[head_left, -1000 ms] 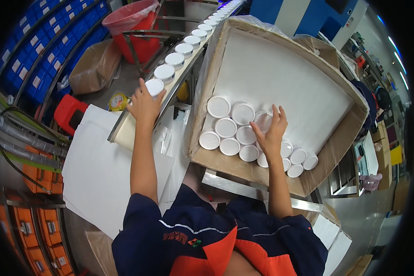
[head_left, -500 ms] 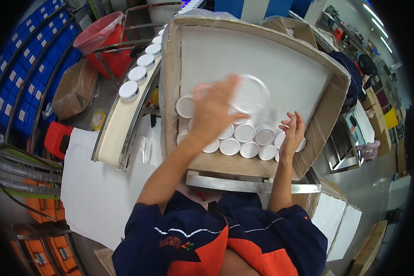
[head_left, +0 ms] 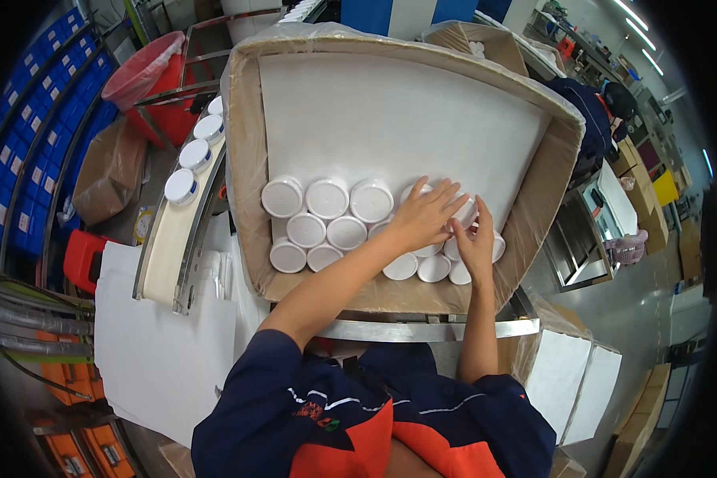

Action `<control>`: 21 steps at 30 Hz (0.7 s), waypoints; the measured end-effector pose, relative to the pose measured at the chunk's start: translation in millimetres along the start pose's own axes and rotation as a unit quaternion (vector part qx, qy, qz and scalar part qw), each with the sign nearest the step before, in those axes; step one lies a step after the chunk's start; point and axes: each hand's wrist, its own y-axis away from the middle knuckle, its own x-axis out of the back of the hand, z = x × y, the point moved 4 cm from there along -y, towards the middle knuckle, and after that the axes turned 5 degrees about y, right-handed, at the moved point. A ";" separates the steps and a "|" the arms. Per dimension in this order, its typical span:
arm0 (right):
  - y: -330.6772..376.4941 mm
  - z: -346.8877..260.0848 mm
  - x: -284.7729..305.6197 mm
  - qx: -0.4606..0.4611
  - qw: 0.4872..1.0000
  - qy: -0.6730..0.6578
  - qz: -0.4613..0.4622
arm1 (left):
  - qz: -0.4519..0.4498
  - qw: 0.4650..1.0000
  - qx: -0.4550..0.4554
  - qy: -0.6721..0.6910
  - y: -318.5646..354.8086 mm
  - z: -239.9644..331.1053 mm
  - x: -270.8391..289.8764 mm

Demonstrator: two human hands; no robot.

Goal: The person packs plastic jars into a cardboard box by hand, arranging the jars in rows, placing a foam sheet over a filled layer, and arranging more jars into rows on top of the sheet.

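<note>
Inside a lined carton point(head_left: 241, 159), round white lidded jars point(head_left: 372, 200) stand in close rows along the near side. My left hand point(head_left: 424, 217) lies over the right part of the far row, fingers stretched out and spread across the lids, partly covering one jar. Beside it, my right hand point(head_left: 476, 248) has its thumb and forefinger around the near right edge of a white jar point(head_left: 467, 212), at that row's right end. The fingertips of both hands are close together there. Some jars beneath my hands and forearms are hidden.
A curved conveyor point(head_left: 165, 259) on the left carries several white jars point(head_left: 181, 186). White sheets point(head_left: 159, 334) lie below it. A metal rail point(head_left: 422, 330) runs along the carton's near side. A red bin point(head_left: 163, 119) stands far left; another person point(head_left: 579, 119) is far right.
My left hand has moved right and down with a jar to the row's end. My right hand has come left to meet it. The view has shifted, and more jars show at left.
</note>
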 end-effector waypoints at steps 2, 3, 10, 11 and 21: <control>0.0 -3.9 -7.2 0.069 0.996 0.061 0.021 | 0.032 0.999 0.015 0.038 12.4 1.4 22.9; 1.4 -6.7 -9.2 0.136 0.982 0.121 0.040 | 0.062 0.995 0.032 0.076 22.1 -0.4 37.8; 9.6 -30.5 -2.4 0.157 0.942 0.256 0.147 | 0.418 0.835 0.285 -0.217 167.8 -98.7 249.0; 12.0 -43.7 -6.7 0.167 0.944 0.249 0.141 | 0.416 0.803 0.331 -0.270 183.0 -116.9 271.5; 44.9 -179.9 -77.8 0.253 0.964 0.042 0.067 | 0.011 0.720 0.642 -0.264 237.9 -227.2 274.8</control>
